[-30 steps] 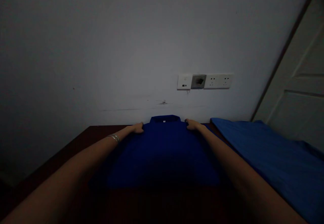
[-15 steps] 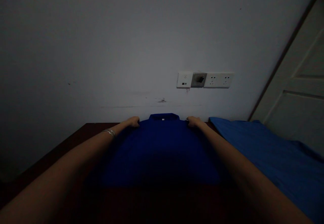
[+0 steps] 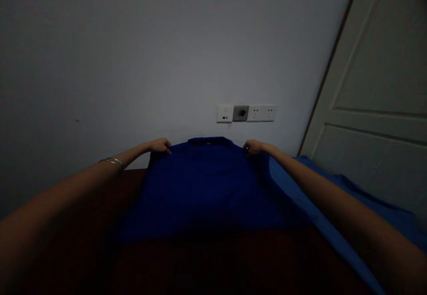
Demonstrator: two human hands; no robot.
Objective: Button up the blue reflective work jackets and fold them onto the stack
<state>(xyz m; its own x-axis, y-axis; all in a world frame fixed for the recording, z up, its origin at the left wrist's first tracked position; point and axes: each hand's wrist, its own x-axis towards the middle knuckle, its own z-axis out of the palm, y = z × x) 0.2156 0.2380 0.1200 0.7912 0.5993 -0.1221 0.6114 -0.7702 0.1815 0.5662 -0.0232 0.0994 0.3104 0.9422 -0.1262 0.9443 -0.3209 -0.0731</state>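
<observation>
A dark blue collared shirt [image 3: 203, 183] is spread in front of me, its collar toward the wall and a small label inside the neck. My left hand [image 3: 160, 145] pinches the left shoulder, and a silvery bangle circles that wrist. At the right shoulder my right hand [image 3: 254, 147] is closed on the fabric. The shoulder edge is stretched between both hands and raised off the surface. The shirt's lower part fades into shadow.
The shirt lies over a dark reddish-brown table [image 3: 133, 179] against a pale wall [image 3: 150, 63]. Lighter blue cloth [image 3: 360, 197] lies at the right, partly behind my right arm. Socket plates [image 3: 262, 113] are on the wall, and a panelled door [image 3: 373, 86] stands at the right.
Both hands have lifted the shirt's shoulder edge off the table. My left hand has moved outward to the left, widening the stretch. The view has turned slightly right.
</observation>
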